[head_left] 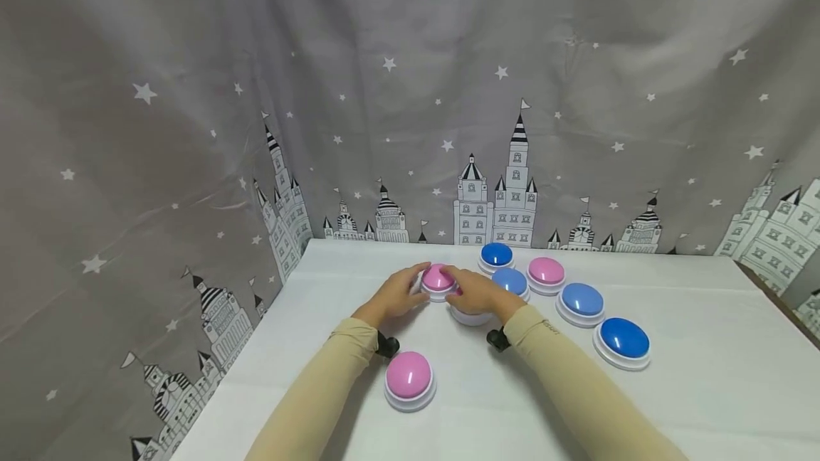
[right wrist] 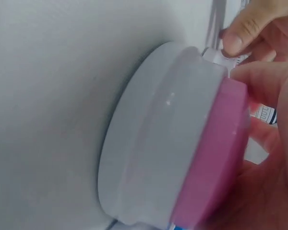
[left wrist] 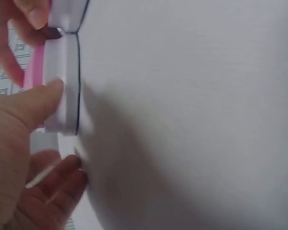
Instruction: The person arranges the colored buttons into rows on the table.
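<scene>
A pink dome button on a white base sits between both hands in the head view. My left hand is at its left side; in the left wrist view the thumb touches the white base, while the other fingers are spread apart from it. My right hand arches over a second pink button, whose white base shows below the hand. Its fingers reach toward the first button's pink top. Both buttons stand flat, side by side with their bases touching.
A third pink button stands nearer, between the forearms. To the right are a dark blue button, a light blue one, a pink one, another light blue and another dark blue. A grey castle-print curtain hangs behind.
</scene>
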The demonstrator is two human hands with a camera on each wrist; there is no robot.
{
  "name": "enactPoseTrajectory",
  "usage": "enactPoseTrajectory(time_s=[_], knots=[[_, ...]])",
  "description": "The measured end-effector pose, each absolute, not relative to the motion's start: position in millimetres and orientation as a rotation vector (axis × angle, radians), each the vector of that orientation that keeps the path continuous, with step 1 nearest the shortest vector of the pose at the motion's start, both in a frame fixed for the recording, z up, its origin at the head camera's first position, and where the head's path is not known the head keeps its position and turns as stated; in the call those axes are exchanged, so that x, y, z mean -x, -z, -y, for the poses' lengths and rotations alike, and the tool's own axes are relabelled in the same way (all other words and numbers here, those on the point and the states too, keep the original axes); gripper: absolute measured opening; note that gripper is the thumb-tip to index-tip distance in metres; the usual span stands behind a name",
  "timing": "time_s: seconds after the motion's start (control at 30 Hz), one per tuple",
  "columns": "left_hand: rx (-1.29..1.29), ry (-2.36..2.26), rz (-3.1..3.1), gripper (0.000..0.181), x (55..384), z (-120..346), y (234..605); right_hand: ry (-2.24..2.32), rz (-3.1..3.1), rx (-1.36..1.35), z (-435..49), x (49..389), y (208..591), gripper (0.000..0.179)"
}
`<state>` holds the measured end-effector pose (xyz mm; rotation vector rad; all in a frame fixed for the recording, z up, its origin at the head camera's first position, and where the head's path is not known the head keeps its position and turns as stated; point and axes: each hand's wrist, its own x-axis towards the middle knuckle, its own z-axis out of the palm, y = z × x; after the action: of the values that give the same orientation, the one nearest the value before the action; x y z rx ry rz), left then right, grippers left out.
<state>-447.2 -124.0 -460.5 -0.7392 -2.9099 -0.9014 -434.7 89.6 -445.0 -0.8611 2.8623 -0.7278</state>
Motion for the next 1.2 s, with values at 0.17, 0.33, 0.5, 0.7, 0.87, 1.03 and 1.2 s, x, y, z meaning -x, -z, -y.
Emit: enactPoseTrajectory(time_s=[0.17,0.33,0.5,0.7,0.87,1.03,1.2], knots=[[0.733,0.849,2.886,0.068,449,132,472,0.832,-2.835,0.905,-75,434,451,0.060],[0.771,0.880,2.865,0.065,442,140,469,0.770,-2.858,0.942,-75,429,449,0.060],[0.918,0.864,2.794,0.063,427,151,459,0.669,-2.863,1.099,-82,414,445,0.060],[1.060,0.840,2.795,0.064,402,161,455,0.580,-2.838,1.252,-87,384,444,0.060],[1.083,0.776,2.788,0.064,387,167,454,0.583,-2.837,1.252,-88,365,444,0.060],[1.111,0.782,2.777,0.065,375,170,457,0.573,-2.844,1.249,-89,352,449,0.059],[1.135,0.740,2.755,0.064,370,172,463,0.584,-2.858,1.336,-88,345,456,0.058]])
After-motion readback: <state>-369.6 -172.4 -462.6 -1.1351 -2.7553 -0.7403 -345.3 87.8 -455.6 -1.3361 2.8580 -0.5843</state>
